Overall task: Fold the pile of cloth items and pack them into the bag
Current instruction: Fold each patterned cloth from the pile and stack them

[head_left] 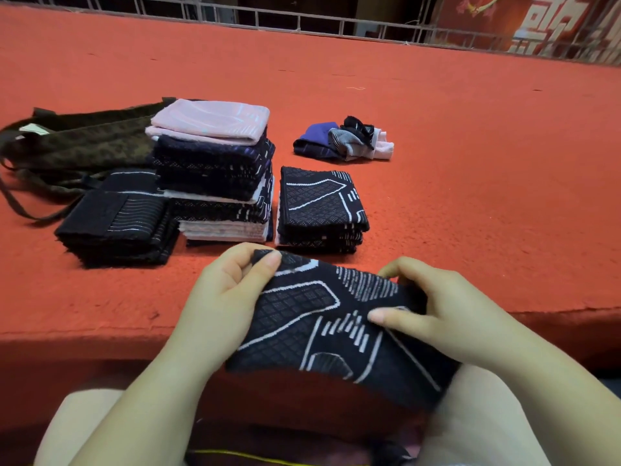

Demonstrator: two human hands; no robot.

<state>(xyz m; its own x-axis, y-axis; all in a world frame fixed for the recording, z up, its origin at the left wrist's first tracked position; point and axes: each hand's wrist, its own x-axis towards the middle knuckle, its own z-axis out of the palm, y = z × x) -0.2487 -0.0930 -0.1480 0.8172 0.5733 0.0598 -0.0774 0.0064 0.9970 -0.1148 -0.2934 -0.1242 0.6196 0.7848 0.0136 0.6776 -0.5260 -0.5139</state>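
Both hands hold a black patterned cloth (336, 327) over the near edge of the red table (437, 163). The left hand (218, 297) pinches its far corner; the right hand (447, 314) pinches its right side, thumb on top. Beyond stand three folded stacks (215, 173), a loose pile (342, 139) behind them, and the bag (84, 142) far left.
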